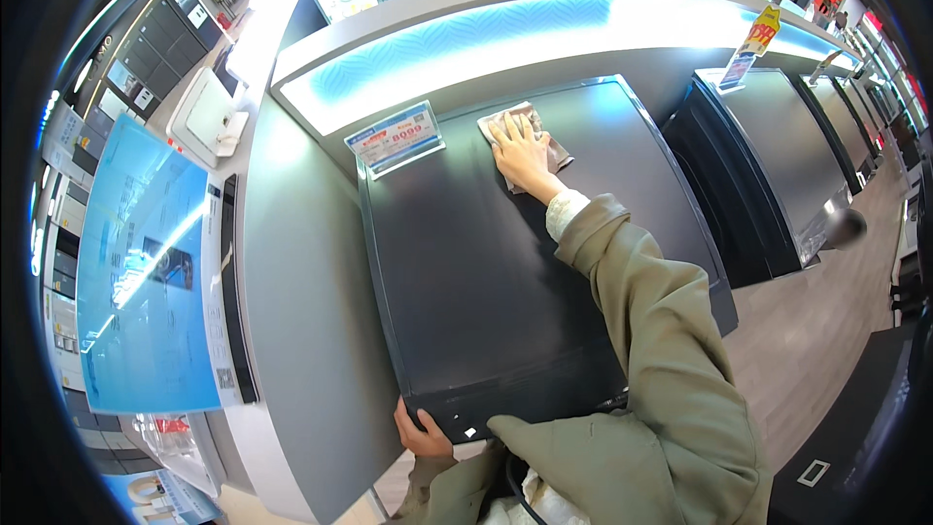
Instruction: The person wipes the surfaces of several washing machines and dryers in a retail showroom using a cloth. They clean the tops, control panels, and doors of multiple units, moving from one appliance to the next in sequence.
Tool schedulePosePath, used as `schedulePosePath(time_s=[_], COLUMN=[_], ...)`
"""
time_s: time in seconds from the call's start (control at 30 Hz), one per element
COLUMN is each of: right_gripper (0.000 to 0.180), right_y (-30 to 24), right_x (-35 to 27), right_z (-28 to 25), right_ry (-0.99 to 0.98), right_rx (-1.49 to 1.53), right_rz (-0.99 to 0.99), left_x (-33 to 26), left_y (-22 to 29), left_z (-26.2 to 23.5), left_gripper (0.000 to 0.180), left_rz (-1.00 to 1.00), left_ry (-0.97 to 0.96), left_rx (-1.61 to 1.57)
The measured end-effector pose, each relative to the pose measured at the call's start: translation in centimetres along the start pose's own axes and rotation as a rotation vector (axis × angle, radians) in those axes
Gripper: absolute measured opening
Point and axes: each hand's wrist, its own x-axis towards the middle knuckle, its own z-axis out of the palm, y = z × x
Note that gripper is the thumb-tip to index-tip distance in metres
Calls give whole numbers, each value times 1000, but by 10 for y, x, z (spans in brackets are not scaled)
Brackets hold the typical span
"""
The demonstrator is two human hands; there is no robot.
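Note:
A large appliance with a flat, dark, glossy top (pixel 486 301) stands before me. Toward its far side, my right hand (pixel 525 154) holds a crumpled grey-beige cloth (pixel 556 157) down against the surface, its fingers laid over the fabric. My left hand (pixel 423 431) grips the near left corner of the appliance, thumb on the front edge and the other fingers partly hidden. Near the far left corner a clear-framed price card (pixel 396 139) stands upright. My right sleeve covers part of the top's right side.
A grey partition with a lit ledge (pixel 486 58) runs behind the appliance. On the left stand a blue display panel (pixel 146 272) and a white tablet-like device (pixel 202 115). More dark-topped appliances (pixel 777 126) line up on the right, one bearing a price tag (pixel 756 44). Wood-look floor (pixel 807 331) lies at right.

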Motion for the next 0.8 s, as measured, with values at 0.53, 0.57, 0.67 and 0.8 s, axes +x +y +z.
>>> schedulePosePath(time_s=[0.53,0.57,0.67,0.8], right_gripper=[43,45,47,48], right_y=[-38,-37,-56,-125], right_x=[-258,-268,-303,-327], right_z=[-165,-168,-179,-180], right_ry=[-398,-398,-330,-250], right_rx=[-21,-25,-73,-24], right_rz=[-117,-114,-57,-131], left_x=[0,-1,-3,-4], left_y=[-28,-31,-37,-38], left_z=[10,10,12,10], left_gripper=[36,36,36,37], left_rz=[22,18,-1,27], left_ry=[4,-9,-47,-15], left_rx=[-100,-142,-178,-163])
